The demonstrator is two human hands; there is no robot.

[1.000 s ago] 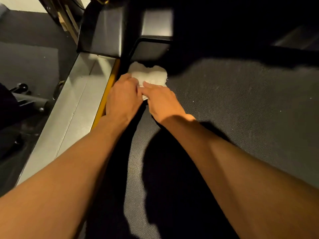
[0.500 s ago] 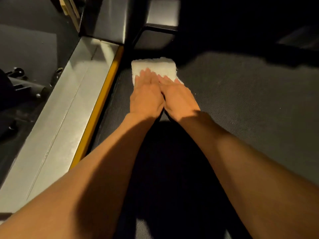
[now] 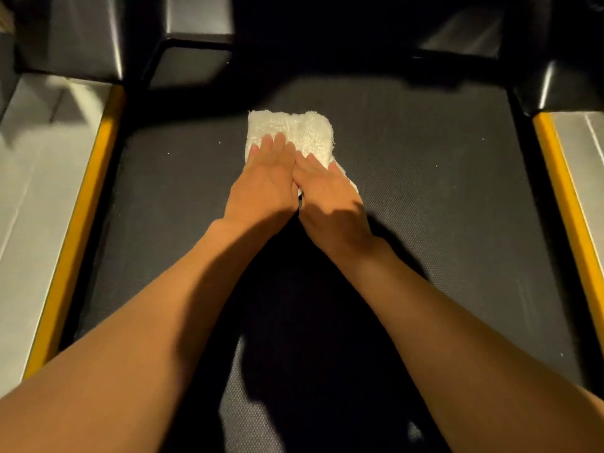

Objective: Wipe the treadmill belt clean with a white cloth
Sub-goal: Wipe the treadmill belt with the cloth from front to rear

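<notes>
A folded white cloth [image 3: 291,129] lies flat on the dark textured treadmill belt [image 3: 441,197], near the belt's far end and about midway across. My left hand [image 3: 264,181] and my right hand [image 3: 330,197] lie side by side on the cloth's near half, palms down and fingers straight, pressing it onto the belt. The far half of the cloth shows beyond my fingertips. A few pale specks dot the belt on both sides of the cloth.
Silver side rails with yellow inner strips run along both edges of the belt, the left rail [image 3: 36,197] and the right rail [image 3: 585,148]. Black housing blocks [image 3: 196,60] stand at the far end, just beyond the cloth. My forearms cast a dark shadow on the near belt.
Both hands have slid the cloth from the belt's far left corner by the yellow strip rightward to the middle. The cloth went from bunched to flat, and my view swung right.
</notes>
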